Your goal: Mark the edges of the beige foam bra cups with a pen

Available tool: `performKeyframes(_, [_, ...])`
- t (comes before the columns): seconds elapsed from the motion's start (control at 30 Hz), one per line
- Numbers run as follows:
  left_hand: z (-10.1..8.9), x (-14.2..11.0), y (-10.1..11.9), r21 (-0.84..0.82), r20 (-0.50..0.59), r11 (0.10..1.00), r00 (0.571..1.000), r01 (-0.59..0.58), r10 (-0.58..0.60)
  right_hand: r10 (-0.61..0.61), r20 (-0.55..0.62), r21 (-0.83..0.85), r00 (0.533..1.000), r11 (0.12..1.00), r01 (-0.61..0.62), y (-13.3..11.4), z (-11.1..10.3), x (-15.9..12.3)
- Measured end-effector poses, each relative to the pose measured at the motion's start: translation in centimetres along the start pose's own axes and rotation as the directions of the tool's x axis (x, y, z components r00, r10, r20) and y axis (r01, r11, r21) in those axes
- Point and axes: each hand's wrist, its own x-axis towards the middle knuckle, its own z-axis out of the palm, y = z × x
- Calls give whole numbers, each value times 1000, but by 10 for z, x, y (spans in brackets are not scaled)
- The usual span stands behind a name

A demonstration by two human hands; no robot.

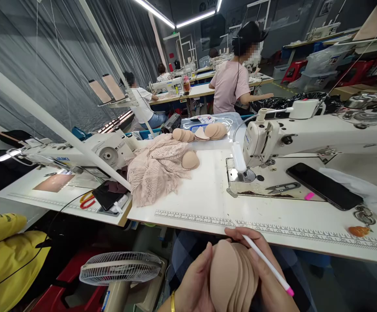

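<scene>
A fanned stack of beige bra pads [225,275] sits between my two hands, in front of the table's near edge. My left hand [195,279] is closed around the stack's left side, thumb upright along it. From the right, my right hand [269,277] grips the same stack. A white marker pen with a pink end [268,264] also lies in my right hand, slanting across its fingers. Beige lace fabric [157,169] is heaped on the table, with a single moulded pad [190,160] at its right side. More stacked pads [214,131] lie behind it.
A white sewing machine [289,138] stands at the right, with thread snips [283,187], a black phone [324,185] and a keyring [364,215] near it. Another machine [77,151] is at the left. A fan [121,268] stands below left. A person in yellow [9,255] sits left.
</scene>
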Motion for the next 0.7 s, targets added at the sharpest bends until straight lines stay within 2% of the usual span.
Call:
performKeyframes(0.1, [-5, -6, -2, 67, -21, 995, 997, 73, -72, 24, 26, -57, 999, 998, -22, 6, 0, -8])
performKeyframes(0.17, [-9, -10, -2, 70, -34, 995, 997, 72, -70, 42, 27, -56, 999, 998, -41, 9, -2, -11])
performKeyframes(0.37, [-10, -14, -1, -51, 55, 997, 996, -66, 69, 6, 33, -29, 999, 1000, -5, 16, -14, -7])
performKeyframes(0.47, [-10, -15, 0, -52, 12, 991, 992, -125, 126, -139, -41, -85, 990, 987, 135, 19, -29, 1])
performKeyframes(0.53, [-13, -16, 0, -38, -16, 989, 990, -142, 142, -241, -136, -127, 961, 966, 224, 18, -42, 6])
performKeyframes(0.57, [-15, -15, 0, -30, -24, 988, 989, -148, 148, -253, -177, -131, 951, 964, 232, 17, -47, 8])
performKeyframes(0.63, [-19, -14, 0, -20, -35, 986, 985, -167, 167, -193, -197, -91, 961, 980, 178, 14, -56, 9])
performKeyframes(0.7, [-23, -12, -2, -16, -42, 984, 983, -179, 178, -98, -158, -54, 982, 994, 90, 12, -61, 7])
